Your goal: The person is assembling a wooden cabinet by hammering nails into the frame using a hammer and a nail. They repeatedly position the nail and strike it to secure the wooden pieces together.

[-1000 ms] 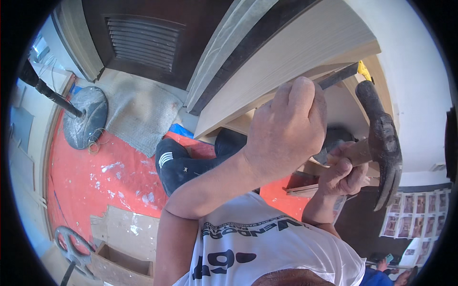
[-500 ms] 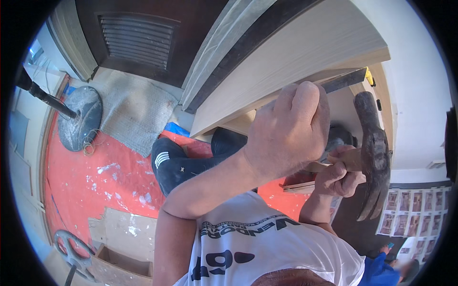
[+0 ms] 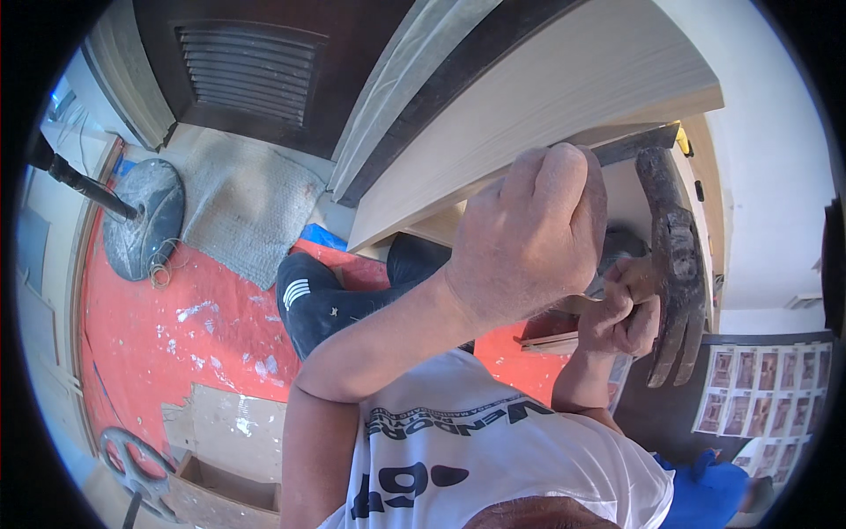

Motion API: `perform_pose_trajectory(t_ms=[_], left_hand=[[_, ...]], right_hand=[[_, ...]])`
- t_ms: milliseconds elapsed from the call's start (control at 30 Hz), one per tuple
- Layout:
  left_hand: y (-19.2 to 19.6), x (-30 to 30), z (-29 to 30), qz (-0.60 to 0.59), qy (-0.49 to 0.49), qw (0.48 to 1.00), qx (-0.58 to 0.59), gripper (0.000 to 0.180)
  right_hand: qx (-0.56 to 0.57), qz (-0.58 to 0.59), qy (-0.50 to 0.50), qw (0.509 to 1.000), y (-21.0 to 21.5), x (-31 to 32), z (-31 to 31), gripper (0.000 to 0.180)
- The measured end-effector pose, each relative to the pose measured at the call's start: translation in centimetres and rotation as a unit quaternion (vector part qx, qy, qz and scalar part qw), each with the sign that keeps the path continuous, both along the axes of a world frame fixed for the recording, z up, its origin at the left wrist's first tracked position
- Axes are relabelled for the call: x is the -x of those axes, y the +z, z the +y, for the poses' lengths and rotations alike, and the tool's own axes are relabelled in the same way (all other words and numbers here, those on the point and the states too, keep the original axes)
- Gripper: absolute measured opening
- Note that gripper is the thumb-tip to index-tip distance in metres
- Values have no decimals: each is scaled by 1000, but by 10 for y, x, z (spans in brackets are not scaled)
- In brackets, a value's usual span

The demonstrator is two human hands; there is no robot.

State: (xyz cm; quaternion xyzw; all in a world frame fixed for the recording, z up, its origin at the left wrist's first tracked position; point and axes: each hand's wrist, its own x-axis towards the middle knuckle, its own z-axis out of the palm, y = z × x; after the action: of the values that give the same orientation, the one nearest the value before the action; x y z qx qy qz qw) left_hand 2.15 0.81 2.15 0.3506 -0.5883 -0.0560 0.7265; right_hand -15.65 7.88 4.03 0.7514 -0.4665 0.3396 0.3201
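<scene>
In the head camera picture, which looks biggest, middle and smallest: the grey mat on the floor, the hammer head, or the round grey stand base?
1. Grey mat
2. Hammer head, though it sits close to the camera, which makes it look bigger
3. Round grey stand base, close in size to the hammer head, so those two are unsure

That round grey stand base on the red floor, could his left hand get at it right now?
Probably not: the left hand is raised, closed on a dark metal bar against the pale board, while the round base lies far below on the red floor.
</scene>
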Motion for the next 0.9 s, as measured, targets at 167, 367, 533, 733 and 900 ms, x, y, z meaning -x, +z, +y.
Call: perform_pose_trajectory(t_ms=[167, 367, 533, 733, 900], left_hand=[[3, -1, 1, -8, 11, 1000, 10, 31], [4, -2, -1, -5, 13, 1000, 17, 29], [7, -4, 4, -19, 10, 1000, 1, 30], [6, -4, 1, -8, 21, 1000, 18, 30], [6, -3, 2, -7, 15, 1000, 23, 31]], right_hand=[[36, -19, 98, 994, -3, 9, 4, 37], [2, -46, -7, 999, -10, 11, 9, 32], [-6, -34, 41, 999, -3, 6, 14, 34], [-23, -10, -40, 999, -1, -2, 13, 35], [-24, -6, -7, 1000, -4, 2, 13, 38]])
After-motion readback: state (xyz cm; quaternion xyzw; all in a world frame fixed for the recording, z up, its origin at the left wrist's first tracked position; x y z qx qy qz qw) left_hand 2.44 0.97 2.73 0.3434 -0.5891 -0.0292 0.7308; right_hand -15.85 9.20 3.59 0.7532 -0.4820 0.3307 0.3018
